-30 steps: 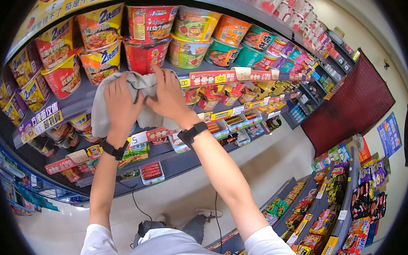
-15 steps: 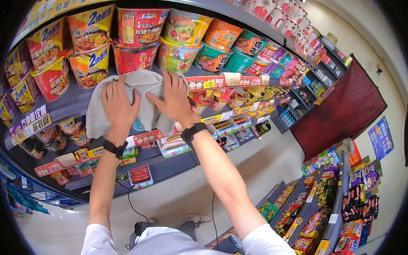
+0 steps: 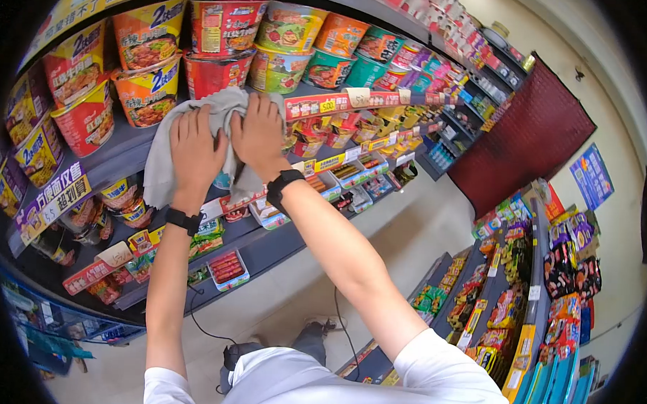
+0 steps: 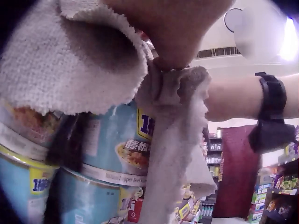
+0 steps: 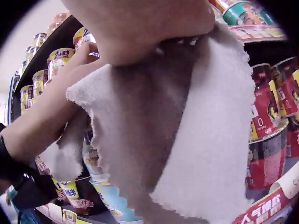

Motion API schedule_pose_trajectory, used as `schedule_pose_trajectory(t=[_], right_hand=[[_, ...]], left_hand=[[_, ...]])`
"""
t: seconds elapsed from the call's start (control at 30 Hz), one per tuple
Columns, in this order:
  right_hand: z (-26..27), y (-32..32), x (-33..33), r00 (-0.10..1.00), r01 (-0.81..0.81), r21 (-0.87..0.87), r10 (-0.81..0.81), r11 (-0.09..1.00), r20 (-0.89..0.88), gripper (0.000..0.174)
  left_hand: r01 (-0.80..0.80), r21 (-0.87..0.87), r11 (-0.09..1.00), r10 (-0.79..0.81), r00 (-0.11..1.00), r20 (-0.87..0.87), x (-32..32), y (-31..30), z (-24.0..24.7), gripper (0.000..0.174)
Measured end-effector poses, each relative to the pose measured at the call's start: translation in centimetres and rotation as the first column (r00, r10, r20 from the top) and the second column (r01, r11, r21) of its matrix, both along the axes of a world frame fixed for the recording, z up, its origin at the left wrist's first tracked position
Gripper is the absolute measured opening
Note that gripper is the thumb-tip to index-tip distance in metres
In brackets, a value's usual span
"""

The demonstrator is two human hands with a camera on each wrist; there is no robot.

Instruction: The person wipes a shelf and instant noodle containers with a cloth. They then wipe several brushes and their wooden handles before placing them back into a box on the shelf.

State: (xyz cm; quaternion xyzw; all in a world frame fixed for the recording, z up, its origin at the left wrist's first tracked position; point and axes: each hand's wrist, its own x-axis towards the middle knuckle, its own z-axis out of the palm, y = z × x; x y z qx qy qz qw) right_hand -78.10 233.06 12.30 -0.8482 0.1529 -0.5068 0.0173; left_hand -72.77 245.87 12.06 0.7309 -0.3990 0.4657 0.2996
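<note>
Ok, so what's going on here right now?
A person in a white shirt has both hands on a grey cloth at the front of a shop shelf. The left grip and right grip rest side by side on it, fingers extended. The cloth hangs over the shelf's edge, in front of blue instant-noodle bowls below. Just behind it, red instant-noodle bowls stand stacked two high.

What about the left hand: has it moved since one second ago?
Yes, the left hand has moved slightly right, judged against the lower red cup behind it.
</note>
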Motion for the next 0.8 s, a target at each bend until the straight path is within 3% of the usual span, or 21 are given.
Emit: schedule_pose_trajectory(t=[0.37, 0.47, 0.8], right_hand=[[0.4, -0.1, -3.0, 0.992, -0.091, 0.005, 0.091, 0.996, -0.087, 0.059], [-0.2, -0.7, -3.1, 0.981, -0.191, 0.025, 0.192, 0.981, -0.04, 0.059], [-2.1, -4.3, -2.2, 0.96, -0.28, -0.043, 0.28, 0.959, 0.005, 0.062]], left_hand=[[-0.05, -0.03, 0.998, 0.049, 0.999, -0.023, -1.2, -1.2, 0.5, 0.048], [-0.132, -0.074, 0.988, 0.133, 0.991, 0.02, -1.2, -1.9, -0.2, 0.051], [-0.222, -0.103, 0.97, 0.227, 0.973, 0.048, -0.4, -4.2, -1.0, 0.052]])
